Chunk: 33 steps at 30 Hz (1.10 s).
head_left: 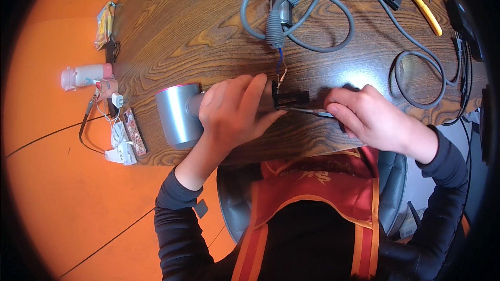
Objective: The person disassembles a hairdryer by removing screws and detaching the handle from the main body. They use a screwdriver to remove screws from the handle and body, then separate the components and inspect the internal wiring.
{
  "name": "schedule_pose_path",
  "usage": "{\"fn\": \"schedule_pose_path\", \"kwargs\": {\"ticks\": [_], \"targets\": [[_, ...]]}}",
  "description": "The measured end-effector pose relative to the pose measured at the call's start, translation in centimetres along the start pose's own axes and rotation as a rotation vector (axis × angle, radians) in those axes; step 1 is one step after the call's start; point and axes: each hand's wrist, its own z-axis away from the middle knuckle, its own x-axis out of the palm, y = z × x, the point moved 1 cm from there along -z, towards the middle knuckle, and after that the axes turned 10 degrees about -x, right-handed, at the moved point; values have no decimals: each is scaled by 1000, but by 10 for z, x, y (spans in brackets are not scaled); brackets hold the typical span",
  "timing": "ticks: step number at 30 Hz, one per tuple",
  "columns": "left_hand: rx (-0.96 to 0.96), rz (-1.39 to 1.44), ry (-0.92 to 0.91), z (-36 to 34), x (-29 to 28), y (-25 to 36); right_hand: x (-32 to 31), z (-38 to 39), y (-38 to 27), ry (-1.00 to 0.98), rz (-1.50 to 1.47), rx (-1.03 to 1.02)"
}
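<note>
Right under my chin, the red apron point(317, 198) hangs at the desk's near edge. Across the wooden desk point(172, 31), the grey power cord point(333, 47) loops toward the far edge. Near the left edge lies the silver hair dryer body point(177, 115); my left hand point(234, 112) is wrapped tight around its handle, steadying it. My right hand point(364, 114) pinches a thin screwdriver point(307, 110), tip touching the black switch block point(289, 98) by the near edge. Best, I reckon: keep that tip square and the handle braced so nothing slips.
</note>
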Motion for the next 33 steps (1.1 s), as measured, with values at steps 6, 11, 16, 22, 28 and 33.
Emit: {"fn": "schedule_pose_path", "kwargs": {"ticks": [6,11,16,22,28,33], "targets": [[16,-6,-14,0,1,2,-9,-8,3,64,108,-251],[1,-3,-11,0,1,2,-5,-1,8,172,298,-369],[-3,-15,-25,-1,3,4,8,4,13,284,914,-614],[-26,2,-15,-2,-1,2,6,8,17,282,1182,-794],[-36,-8,-52,-1,-4,3,8,7,-3,285,574,-418],[-35,11,-48,-4,-3,5,-25,3,2,19,-210,25]]}}
